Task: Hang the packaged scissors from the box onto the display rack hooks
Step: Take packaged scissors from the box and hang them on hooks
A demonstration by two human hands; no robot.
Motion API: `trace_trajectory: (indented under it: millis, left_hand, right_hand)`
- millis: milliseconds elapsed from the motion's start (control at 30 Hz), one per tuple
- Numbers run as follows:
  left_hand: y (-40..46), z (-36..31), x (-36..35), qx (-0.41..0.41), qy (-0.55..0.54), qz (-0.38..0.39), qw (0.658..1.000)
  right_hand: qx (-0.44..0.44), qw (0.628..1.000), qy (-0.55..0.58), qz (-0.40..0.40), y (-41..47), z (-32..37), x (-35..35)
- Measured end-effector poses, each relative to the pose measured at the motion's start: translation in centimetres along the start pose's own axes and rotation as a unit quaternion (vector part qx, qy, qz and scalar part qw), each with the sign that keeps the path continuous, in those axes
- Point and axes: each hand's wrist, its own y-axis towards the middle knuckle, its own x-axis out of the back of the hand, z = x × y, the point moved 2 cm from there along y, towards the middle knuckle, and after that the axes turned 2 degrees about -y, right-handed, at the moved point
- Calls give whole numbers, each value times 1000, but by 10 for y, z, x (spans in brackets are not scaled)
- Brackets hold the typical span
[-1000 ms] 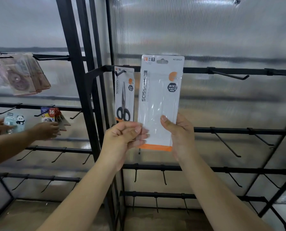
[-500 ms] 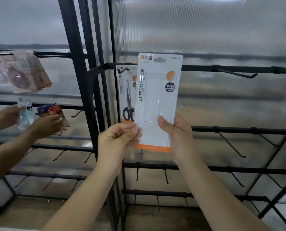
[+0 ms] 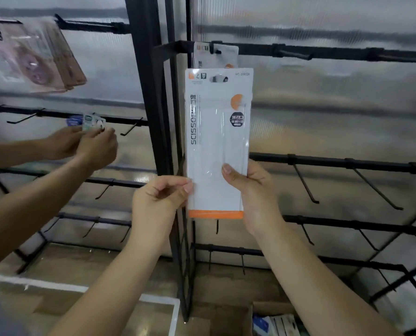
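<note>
At far left another person's hands (image 3: 90,146) work at a neighbouring hook. My left hand (image 3: 161,202) pinches the lower left edge of the scissors pack (image 3: 218,141), fingers curled; my right hand (image 3: 250,190) has its grip on the lower right edge, thumb across the front. The pack is upright, its hang slot just below the top-rail hook (image 3: 216,50) where one hung pack (image 3: 214,57) sits. I'd raise it, line the slot with the hook tip, then push it squarely on.

Translucent ribbed wall panels (image 3: 323,105) glow with diffuse daylight behind black framing, above a tan floor (image 3: 86,270) marked with white tape (image 3: 56,286).
</note>
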Motion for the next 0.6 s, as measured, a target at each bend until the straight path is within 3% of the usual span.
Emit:
trace_trajectory:
  millis: [200, 467, 600]
  left_hand:
    - [-15, 38, 20, 55, -2, -1, 998]
    - [-70, 106, 4, 218, -55, 59, 973]
    - [-101, 150, -3, 270, -49, 46, 960]
  right_hand:
    - [-72, 997, 13, 10, -9, -47, 3]
    - [-181, 983, 31, 0, -43, -123, 45]
    - [-243, 969, 37, -11, -67, -163, 69]
